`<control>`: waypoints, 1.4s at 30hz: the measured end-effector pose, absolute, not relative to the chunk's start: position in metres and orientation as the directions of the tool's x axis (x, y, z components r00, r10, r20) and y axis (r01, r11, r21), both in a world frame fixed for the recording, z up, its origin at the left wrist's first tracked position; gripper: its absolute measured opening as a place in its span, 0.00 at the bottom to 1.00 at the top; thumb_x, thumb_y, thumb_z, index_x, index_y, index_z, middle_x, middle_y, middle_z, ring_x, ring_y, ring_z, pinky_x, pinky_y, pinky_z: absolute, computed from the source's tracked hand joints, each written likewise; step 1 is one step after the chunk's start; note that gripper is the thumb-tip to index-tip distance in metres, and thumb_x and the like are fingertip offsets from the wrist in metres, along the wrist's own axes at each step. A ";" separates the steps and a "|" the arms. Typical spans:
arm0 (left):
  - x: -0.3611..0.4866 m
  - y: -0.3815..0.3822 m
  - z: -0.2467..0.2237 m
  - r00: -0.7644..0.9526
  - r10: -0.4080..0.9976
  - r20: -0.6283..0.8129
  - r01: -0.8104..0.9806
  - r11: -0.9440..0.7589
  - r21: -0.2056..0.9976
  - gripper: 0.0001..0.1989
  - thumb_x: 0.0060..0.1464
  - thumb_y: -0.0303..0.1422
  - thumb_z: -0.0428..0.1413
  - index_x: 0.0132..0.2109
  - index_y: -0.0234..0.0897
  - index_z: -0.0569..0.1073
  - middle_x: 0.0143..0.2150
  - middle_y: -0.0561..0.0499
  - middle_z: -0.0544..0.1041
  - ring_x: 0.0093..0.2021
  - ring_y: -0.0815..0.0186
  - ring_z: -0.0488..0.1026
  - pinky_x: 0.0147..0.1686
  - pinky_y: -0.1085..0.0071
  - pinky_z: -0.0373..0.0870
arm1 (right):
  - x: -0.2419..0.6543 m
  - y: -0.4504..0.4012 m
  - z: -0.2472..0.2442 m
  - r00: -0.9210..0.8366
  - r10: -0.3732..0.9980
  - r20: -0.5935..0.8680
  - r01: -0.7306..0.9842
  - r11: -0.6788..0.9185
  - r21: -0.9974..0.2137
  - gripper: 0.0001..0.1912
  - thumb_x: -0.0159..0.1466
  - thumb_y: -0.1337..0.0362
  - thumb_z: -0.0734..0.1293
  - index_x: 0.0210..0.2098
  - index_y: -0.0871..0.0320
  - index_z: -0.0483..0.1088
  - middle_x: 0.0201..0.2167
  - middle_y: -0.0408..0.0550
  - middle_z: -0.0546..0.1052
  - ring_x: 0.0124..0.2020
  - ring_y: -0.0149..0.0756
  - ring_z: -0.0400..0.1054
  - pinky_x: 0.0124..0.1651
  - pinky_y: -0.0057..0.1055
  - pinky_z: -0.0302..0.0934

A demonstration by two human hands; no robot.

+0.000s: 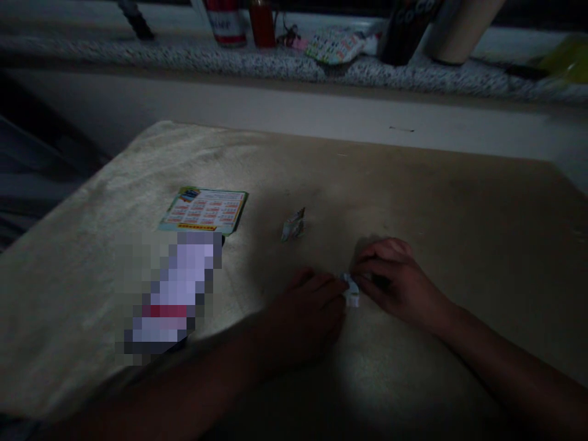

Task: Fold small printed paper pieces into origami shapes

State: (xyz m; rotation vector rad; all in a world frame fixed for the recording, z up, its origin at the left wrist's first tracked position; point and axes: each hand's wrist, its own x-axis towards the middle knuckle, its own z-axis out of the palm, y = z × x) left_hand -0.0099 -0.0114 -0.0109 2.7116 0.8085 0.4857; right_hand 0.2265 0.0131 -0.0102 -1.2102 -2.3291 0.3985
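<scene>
A small pale piece of printed paper (351, 293) lies between my two hands over the table. My left hand (310, 315) has its fingers bent together at the left edge of the piece. From the right, my right hand (397, 278) pinches the upper right edge of it with thumb and fingertips. A small crumpled, folded paper (294, 225) rests on the table beyond my left hand. The light is dim, so finger details are faint.
The cloth-covered table (468, 245) bears a printed calendar card (206, 208) and a blurred-out phone-like object (177, 294) at left. Behind stands a speckled sill (184, 58) with a red can (226, 24), a red jar (263, 24), a crumpled wrapper (335, 48) and dark bottle (407, 30).
</scene>
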 end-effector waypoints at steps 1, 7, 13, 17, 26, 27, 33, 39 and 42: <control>-0.011 -0.010 -0.014 0.780 0.576 0.245 0.481 -0.802 0.355 0.11 0.68 0.28 0.47 0.49 0.33 0.74 0.55 0.45 0.77 0.56 0.61 0.71 0.57 0.59 0.62 | 0.227 0.008 -0.009 -0.496 0.825 0.272 0.685 0.564 -0.461 0.02 0.63 0.66 0.71 0.35 0.53 0.77 0.37 0.46 0.77 0.43 0.42 0.70 0.53 0.46 0.56; -0.011 -0.011 -0.024 0.732 0.622 0.276 0.535 -0.777 0.331 0.14 0.68 0.26 0.49 0.57 0.32 0.70 0.57 0.45 0.75 0.57 0.62 0.70 0.60 0.61 0.62 | 0.224 -0.014 -0.007 -0.466 0.845 0.262 0.695 0.532 -0.484 0.03 0.62 0.67 0.70 0.32 0.53 0.74 0.35 0.45 0.77 0.40 0.41 0.70 0.50 0.45 0.58; -0.008 -0.015 -0.021 0.753 0.604 0.263 0.546 -0.795 0.264 0.14 0.67 0.26 0.49 0.57 0.31 0.71 0.58 0.42 0.74 0.59 0.60 0.69 0.60 0.61 0.65 | 0.222 -0.015 -0.010 -0.378 0.894 0.240 0.699 0.445 -0.560 0.06 0.61 0.70 0.71 0.30 0.53 0.75 0.34 0.44 0.77 0.38 0.39 0.71 0.47 0.43 0.59; -0.007 -0.016 -0.019 0.754 0.611 0.240 0.557 -0.789 0.258 0.14 0.67 0.26 0.49 0.56 0.32 0.71 0.59 0.42 0.74 0.59 0.59 0.69 0.59 0.59 0.65 | 0.222 -0.014 -0.013 -0.349 0.906 0.239 0.708 0.421 -0.567 0.06 0.60 0.69 0.73 0.28 0.52 0.75 0.33 0.43 0.78 0.38 0.38 0.71 0.48 0.43 0.59; -0.007 -0.017 -0.011 0.744 0.638 0.198 0.588 -0.766 0.259 0.14 0.68 0.28 0.49 0.57 0.33 0.71 0.61 0.45 0.73 0.61 0.56 0.66 0.58 0.57 0.64 | 0.217 -0.007 -0.012 -0.327 0.919 0.221 0.711 0.393 -0.583 0.07 0.60 0.70 0.74 0.27 0.52 0.76 0.31 0.43 0.78 0.35 0.38 0.71 0.44 0.43 0.60; -0.007 -0.017 -0.009 0.741 0.643 0.193 0.591 -0.761 0.267 0.14 0.68 0.27 0.49 0.57 0.33 0.71 0.61 0.44 0.73 0.60 0.56 0.67 0.57 0.58 0.64 | 0.216 -0.007 -0.012 -0.317 0.921 0.225 0.712 0.388 -0.585 0.07 0.60 0.70 0.74 0.27 0.52 0.76 0.31 0.43 0.78 0.35 0.39 0.71 0.44 0.43 0.60; -0.007 -0.018 -0.009 0.736 0.644 0.210 0.586 -0.761 0.277 0.14 0.67 0.26 0.49 0.56 0.32 0.72 0.59 0.42 0.73 0.59 0.56 0.67 0.56 0.58 0.65 | 0.213 -0.002 -0.013 -0.300 0.922 0.243 0.721 0.386 -0.575 0.07 0.61 0.67 0.73 0.26 0.52 0.76 0.31 0.44 0.79 0.34 0.39 0.72 0.44 0.44 0.60; -0.007 -0.018 -0.017 0.726 0.658 0.200 0.604 -0.749 0.272 0.14 0.67 0.27 0.49 0.57 0.34 0.71 0.61 0.42 0.72 0.59 0.56 0.67 0.55 0.56 0.63 | 0.208 0.005 -0.013 -0.292 0.924 0.248 0.720 0.383 -0.578 0.08 0.59 0.69 0.73 0.26 0.53 0.76 0.31 0.44 0.79 0.34 0.39 0.71 0.44 0.42 0.61; -0.006 -0.018 -0.014 0.727 0.660 0.188 0.605 -0.746 0.277 0.13 0.67 0.27 0.49 0.55 0.33 0.71 0.60 0.42 0.72 0.58 0.55 0.67 0.54 0.56 0.63 | 0.206 0.009 -0.012 -0.283 0.921 0.267 0.715 0.388 -0.582 0.08 0.59 0.70 0.73 0.25 0.53 0.76 0.30 0.43 0.78 0.34 0.38 0.71 0.43 0.41 0.60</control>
